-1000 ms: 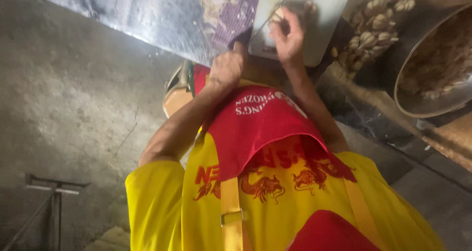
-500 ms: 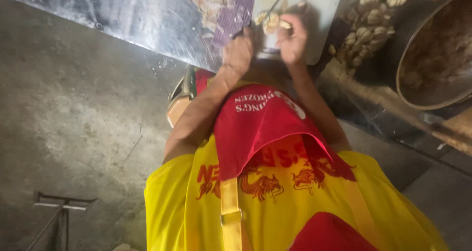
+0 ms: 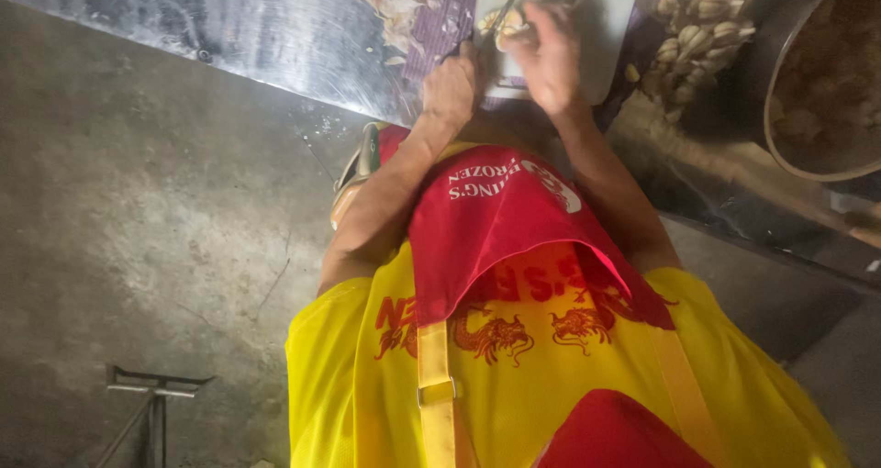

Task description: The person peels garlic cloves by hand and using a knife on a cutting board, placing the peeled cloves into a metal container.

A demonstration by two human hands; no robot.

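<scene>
My left hand (image 3: 450, 84) grips a knife (image 3: 503, 11) whose thin blade slants up across a white cutting board (image 3: 617, 9). Pale garlic cloves (image 3: 507, 24) lie on the board under the blade. My right hand (image 3: 551, 57) rests on the board just right of the blade, fingers bent down on the garlic. Both forearms reach up from my yellow shirt and red apron (image 3: 496, 220), which fill the lower part of the view.
A heap of garlic cloves (image 3: 702, 23) lies right of the board, beside a large metal bowl (image 3: 780, 142) of brownish contents. The shiny metal tabletop (image 3: 229, 18) runs leftwards. Below are a concrete floor (image 3: 138, 229), my sandalled foot (image 3: 353, 170) and a metal stand (image 3: 156, 385).
Both hands have come together on the cutting board; the left hand moved up with the knife, and its blade now lies over the garlic under the right fingers.
</scene>
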